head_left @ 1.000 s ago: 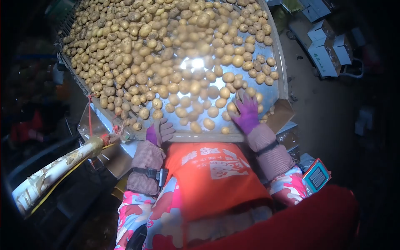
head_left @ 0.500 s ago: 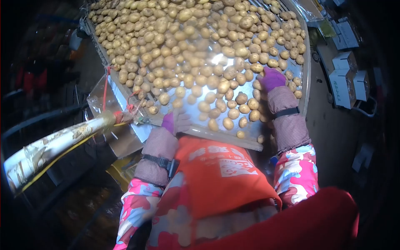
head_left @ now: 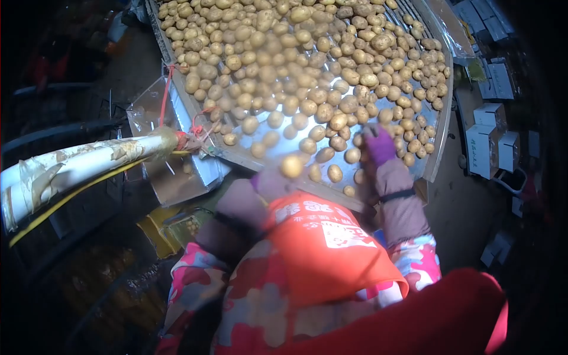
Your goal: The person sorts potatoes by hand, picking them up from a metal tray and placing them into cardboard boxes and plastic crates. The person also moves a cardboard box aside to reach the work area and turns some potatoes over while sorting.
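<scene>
Potatoes (head_left: pixel 338 122) are spread over a metal sorting table (head_left: pixel 284 135), densely at the back and more loosely toward the front. My left hand (head_left: pixel 276 182), smeared by motion, is at the table's front edge. One potato (head_left: pixel 291 166) shows right at its fingertips; I cannot tell whether the fingers grip it. Farther right, my right hand (head_left: pixel 378 145) in a purple glove lies low over the table among potatoes. Its fingers are curled downward, and what is under them is hidden.
A white, tape-wrapped pole (head_left: pixel 83 157) juts in from the left to the table's corner, with red string (head_left: pixel 165 97) tied there. An open cardboard box (head_left: pixel 171 192) stands below that corner. White cartons (head_left: pixel 485 145) stand on the right.
My left hand has moved right along the front edge, and a potato now shows at its fingertips. My right hand has come nearer to me. The view has shifted a little.
</scene>
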Motion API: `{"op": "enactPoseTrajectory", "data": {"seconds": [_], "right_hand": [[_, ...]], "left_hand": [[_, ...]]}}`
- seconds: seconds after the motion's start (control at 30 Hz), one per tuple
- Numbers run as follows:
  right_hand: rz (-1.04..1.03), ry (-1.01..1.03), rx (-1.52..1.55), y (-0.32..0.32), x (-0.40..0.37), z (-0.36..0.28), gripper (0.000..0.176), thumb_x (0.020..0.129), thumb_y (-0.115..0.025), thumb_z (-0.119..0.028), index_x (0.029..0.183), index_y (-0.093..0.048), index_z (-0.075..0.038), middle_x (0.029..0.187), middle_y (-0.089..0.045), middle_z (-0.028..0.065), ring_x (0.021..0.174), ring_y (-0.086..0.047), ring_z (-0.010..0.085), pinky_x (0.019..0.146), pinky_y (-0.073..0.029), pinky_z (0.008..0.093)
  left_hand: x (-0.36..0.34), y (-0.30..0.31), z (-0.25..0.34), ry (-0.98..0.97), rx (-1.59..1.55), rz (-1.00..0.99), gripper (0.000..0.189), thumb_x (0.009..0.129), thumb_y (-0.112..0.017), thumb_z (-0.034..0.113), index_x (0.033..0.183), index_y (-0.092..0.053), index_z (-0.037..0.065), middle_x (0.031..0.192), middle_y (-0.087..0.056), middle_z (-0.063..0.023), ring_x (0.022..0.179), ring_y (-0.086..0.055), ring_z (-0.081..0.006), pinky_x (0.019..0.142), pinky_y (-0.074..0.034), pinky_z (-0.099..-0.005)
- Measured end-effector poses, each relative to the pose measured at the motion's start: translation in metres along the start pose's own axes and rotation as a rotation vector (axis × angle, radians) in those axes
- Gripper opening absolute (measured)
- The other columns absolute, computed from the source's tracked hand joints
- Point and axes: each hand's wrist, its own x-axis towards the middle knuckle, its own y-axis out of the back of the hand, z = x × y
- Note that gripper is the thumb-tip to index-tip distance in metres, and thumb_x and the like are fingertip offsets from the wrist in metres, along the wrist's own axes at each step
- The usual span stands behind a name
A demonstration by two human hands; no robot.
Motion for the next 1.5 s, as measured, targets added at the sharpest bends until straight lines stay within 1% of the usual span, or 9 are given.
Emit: {"op": "enactPoseTrajectory", "data": {"seconds": [0.23,0.3,0.47,0.6,0.73,1.07,1.17,1.33,1.5], "right_hand": [[0.292,0.949,-0.804,0.003,-0.01,-0.102,0.024,0.082,-0.065,-0.022,0.1,-0.064,-0.006,0.094,-0.066,0.016,0.093,-0.064,0.0336,0.08,-0.05,0.0419],[-0.014,0.578,-0.573,-0.066,0.011,-0.087,0.025,0.08,-0.064,-0.024,0.1,-0.061,-0.009,0.092,-0.065,0.0129,0.087,-0.063,0.0315,0.075,-0.049,0.0454],[-0.042,0.282,-0.789,-0.099,0.024,-0.107,0.038,0.087,-0.064,-0.039,0.112,-0.059,-0.011,0.094,-0.066,0.0126,0.087,-0.065,0.0272,0.073,-0.05,0.0429],[-0.22,-0.012,-0.098,-0.055,-0.027,-0.176,0.052,0.081,-0.068,-0.046,0.12,-0.06,-0.012,0.099,-0.068,0.0127,0.093,-0.067,0.0257,0.078,-0.053,0.0396],[-0.324,0.736,-0.315,-0.069,-0.042,-0.109,0.041,0.093,-0.056,-0.033,0.128,-0.057,-0.011,0.111,-0.065,0.0143,0.093,-0.066,0.0304,0.079,-0.053,0.0415],[0.438,0.199,-0.719,-0.077,0.095,-0.018,0.013,0.087,-0.057,-0.022,0.096,-0.062,-0.015,0.094,-0.06,0.0144,0.089,-0.062,0.0351,0.078,-0.047,0.0459],[0.103,0.211,-0.705,-0.033,0.046,-0.058,0.02,0.088,-0.058,-0.023,0.104,-0.064,-0.014,0.099,-0.063,0.016,0.094,-0.063,0.0339,0.082,-0.049,0.0459],[-0.618,0.202,0.06,-0.033,-0.041,-0.141,0.042,0.089,-0.063,-0.034,0.122,-0.063,-0.007,0.105,-0.068,0.0097,0.099,-0.064,0.021,0.09,-0.05,0.0342],[-0.101,0.485,-0.469,-0.024,0.066,-0.146,0.048,0.084,-0.064,-0.035,0.124,-0.059,-0.009,0.118,-0.061,0.0148,0.109,-0.056,0.0301,0.097,-0.043,0.042]], "left_hand": [[-0.131,0.152,0.04,-0.1,-0.304,0.791,0.039,0.097,-0.042,0.042,0.111,-0.055,0.007,0.095,-0.062,-0.0105,0.088,-0.064,-0.0209,0.077,-0.056,-0.0356],[-0.151,0.163,0.075,-0.127,-0.606,1.05,0.035,0.098,-0.043,0.037,0.108,-0.056,0.006,0.095,-0.062,-0.0098,0.093,-0.062,-0.0199,0.081,-0.056,-0.0346],[-0.121,0.166,0.027,-0.007,-0.625,0.009,0.033,0.099,-0.048,0.039,0.121,-0.054,0.015,0.115,-0.061,-0.0119,0.104,-0.061,-0.0264,0.091,-0.051,-0.0391],[-0.058,0.021,0.032,0.132,-0.295,0.191,0.044,0.103,-0.041,0.039,0.138,-0.045,0.012,0.129,-0.056,-0.0121,0.113,-0.058,-0.0262,0.095,-0.05,-0.0392],[0.016,0.027,0.007,0.142,-0.02,0.001,0.047,0.103,-0.039,0.039,0.139,-0.042,0.008,0.136,-0.051,-0.0158,0.119,-0.056,-0.0287,0.096,-0.05,-0.0396],[0.012,0.01,0.016,0.299,-0.51,0.012,0.055,0.101,-0.047,0.038,0.144,-0.037,0.004,0.138,-0.05,-0.0146,0.118,-0.056,-0.025,0.096,-0.049,-0.0367],[-0.009,0.012,0.013,0.062,0.033,-0.05,0.064,0.1,-0.042,0.05,0.146,-0.035,0.006,0.14,-0.049,-0.0144,0.114,-0.058,-0.0252,0.093,-0.049,-0.036],[0.007,0.003,0.019,0.215,-0.703,0.069,0.053,0.101,-0.046,0.03,0.146,-0.033,0.004,0.138,-0.05,-0.0184,0.126,-0.049,-0.0288,0.108,-0.038,-0.0426],[-0.018,0.008,0.047,0.188,-0.445,0.108,0.051,0.1,-0.05,0.027,0.144,-0.035,0.006,0.136,-0.051,-0.0205,0.112,-0.059,-0.0284,0.095,-0.051,-0.0407]]}}
